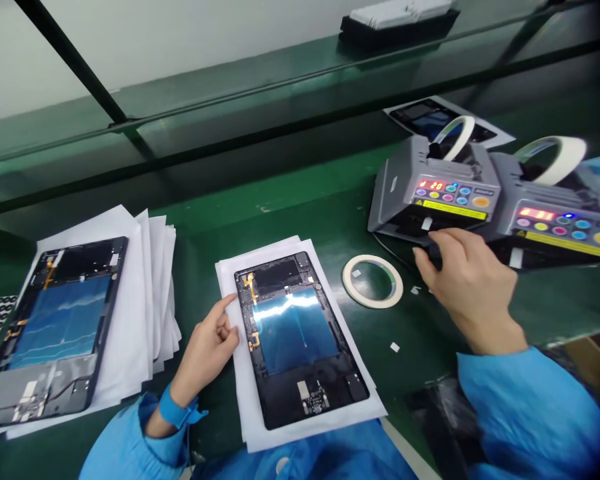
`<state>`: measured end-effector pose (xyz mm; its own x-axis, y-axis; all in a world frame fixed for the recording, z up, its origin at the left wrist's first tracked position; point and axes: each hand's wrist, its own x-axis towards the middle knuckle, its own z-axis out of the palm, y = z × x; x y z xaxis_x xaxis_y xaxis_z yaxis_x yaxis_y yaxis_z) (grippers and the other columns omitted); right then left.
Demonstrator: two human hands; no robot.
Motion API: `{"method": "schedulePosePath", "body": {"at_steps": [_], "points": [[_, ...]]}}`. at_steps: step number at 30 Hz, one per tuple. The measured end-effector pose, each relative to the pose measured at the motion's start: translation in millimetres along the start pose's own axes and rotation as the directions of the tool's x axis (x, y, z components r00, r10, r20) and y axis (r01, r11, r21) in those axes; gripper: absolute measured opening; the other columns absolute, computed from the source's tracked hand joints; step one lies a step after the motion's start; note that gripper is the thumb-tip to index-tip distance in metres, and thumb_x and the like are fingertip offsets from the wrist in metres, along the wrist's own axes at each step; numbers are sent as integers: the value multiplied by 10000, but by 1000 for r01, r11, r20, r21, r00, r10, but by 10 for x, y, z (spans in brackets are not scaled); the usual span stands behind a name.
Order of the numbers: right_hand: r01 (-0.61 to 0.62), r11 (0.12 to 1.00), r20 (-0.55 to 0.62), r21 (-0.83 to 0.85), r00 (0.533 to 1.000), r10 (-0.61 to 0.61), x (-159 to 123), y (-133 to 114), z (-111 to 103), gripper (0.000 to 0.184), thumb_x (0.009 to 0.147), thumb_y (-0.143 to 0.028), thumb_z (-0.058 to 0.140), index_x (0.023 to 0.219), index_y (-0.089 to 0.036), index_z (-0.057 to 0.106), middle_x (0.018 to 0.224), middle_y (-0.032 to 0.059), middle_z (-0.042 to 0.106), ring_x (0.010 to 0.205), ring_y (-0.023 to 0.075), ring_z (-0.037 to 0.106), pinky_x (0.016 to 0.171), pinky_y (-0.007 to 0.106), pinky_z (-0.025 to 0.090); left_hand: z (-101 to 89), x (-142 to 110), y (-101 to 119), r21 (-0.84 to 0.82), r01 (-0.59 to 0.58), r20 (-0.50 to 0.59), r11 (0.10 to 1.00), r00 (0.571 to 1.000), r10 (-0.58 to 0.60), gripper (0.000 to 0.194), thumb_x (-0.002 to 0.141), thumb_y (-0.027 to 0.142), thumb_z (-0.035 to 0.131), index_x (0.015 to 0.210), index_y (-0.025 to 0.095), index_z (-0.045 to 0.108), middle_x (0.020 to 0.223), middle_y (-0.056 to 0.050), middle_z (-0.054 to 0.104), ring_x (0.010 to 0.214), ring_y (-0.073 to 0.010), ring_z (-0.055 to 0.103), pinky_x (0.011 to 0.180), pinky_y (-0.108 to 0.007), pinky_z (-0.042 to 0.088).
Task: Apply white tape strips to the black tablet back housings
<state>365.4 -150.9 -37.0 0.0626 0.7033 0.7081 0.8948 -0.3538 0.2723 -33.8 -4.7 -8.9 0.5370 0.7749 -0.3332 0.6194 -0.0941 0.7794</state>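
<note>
An opened tablet (300,333) with a shiny blue battery lies on white sheets (245,400) in front of me. My left hand (205,350) rests beside it, index finger stretched to its left edge, thumb apart and the other fingers curled; it holds nothing. My right hand (473,287) is at the front of the left tape dispenser (435,187), thumb and index finger apart. Just above those fingertips a short white tape strip (427,224) sticks out of the dispenser. Whether the fingers touch the strip I cannot tell.
A second tape dispenser (560,213) stands to the right. A tape roll (373,281) lies beside the tablet, with small white scraps (395,347) nearby. Another opened tablet (60,327) sits on a paper stack (150,287) at left. A green shelf (230,87) runs behind.
</note>
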Motion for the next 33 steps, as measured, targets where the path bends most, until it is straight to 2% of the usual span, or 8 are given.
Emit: {"method": "schedulePosePath", "body": {"at_steps": [12, 15, 18, 20, 23, 26, 30, 33], "points": [[-28, 998, -114, -64, 993, 21, 113, 162, 270, 115, 878, -261, 637, 813, -178, 682, 745, 49, 728, 579, 140, 611, 430, 236, 286, -3, 7, 3, 44, -37, 7, 998, 999, 37, 649, 879, 313, 485, 1496, 131, 393, 666, 73, 462, 594, -108, 476, 590, -227, 405], [-9, 997, -144, -79, 990, -2, 153, 142, 199, 146, 858, -248, 629, 732, -175, 645, 672, 45, 702, 535, 141, 589, 393, 248, 259, -5, 16, -23, 36, -67, 1, 997, 998, 67, 632, 891, 306, 497, 1490, 130, 398, 656, 81, 462, 571, -97, 479, 577, -218, 417], [32, 998, -166, 58, 986, -22, 190, -10, 16, 101, 843, -220, 657, 757, -176, 626, 706, 37, 706, 568, 133, 613, 431, 234, 347, -9, 11, -55, 66, -121, -68, 990, 990, 125, 556, 909, 294, 519, 1439, 136, 458, 635, 89, 472, 534, -83, 482, 542, -200, 423], [93, 959, -127, 267, 990, -61, 228, -191, -110, 67, 850, -196, 673, 812, -183, 619, 765, 16, 718, 626, 118, 643, 506, 215, 420, -5, 1, -47, 162, -197, -216, 967, 949, 229, 443, 922, 274, 543, 1346, 146, 538, 624, 88, 496, 502, -70, 478, 513, -183, 422], [162, 807, -22, 567, 983, -182, 320, -520, -193, 22, 898, -192, 636, 881, -191, 623, 840, -5, 733, 714, 102, 676, 590, 208, 456, 44, 5, 73, 392, -357, -342, 848, 799, 494, 262, 937, 229, 578, 1189, 166, 616, 623, 80, 531, 485, -57, 485, 506, -165, 439], [173, 703, 50, 690, 957, -285, 408, -790, -116, 84, 944, -221, 574, 938, -196, 653, 885, -8, 740, 742, 106, 684, 621, 228, 465, 191, 78, 318, 555, -482, -175, 678, 730, 661, 159, 972, 258, 574, 1074, 162, 650, 662, 42, 598, 530, -79, 554, 530, -185, 471], [132, 629, 124, 766, 930, -346, 375, -923, 84, 173, 976, -266, 522, 1029, -189, 667, 965, 15, 744, 768, 127, 690, 610, 251, 476, 497, 304, 652, 685, -489, 80, 540, 787, 611, 305, 1028, 360, 476, 910, 151, 665, 773, -34, 649, 631, -152, 642, 537, -255, 502], [89, 568, 150, 818, 921, -361, 267, -897, 174, 203, 974, -272, 515, 1091, -188, 658, 1003, 33, 738, 789, 139, 693, 621, 257, 491, 686, 493, 809, 733, -459, 168, 501, 837, 521, 320, 1039, 351, 449, 912, 145, 660, 827, -57, 634, 719, -192, 661, 585, -297, 534]]}}
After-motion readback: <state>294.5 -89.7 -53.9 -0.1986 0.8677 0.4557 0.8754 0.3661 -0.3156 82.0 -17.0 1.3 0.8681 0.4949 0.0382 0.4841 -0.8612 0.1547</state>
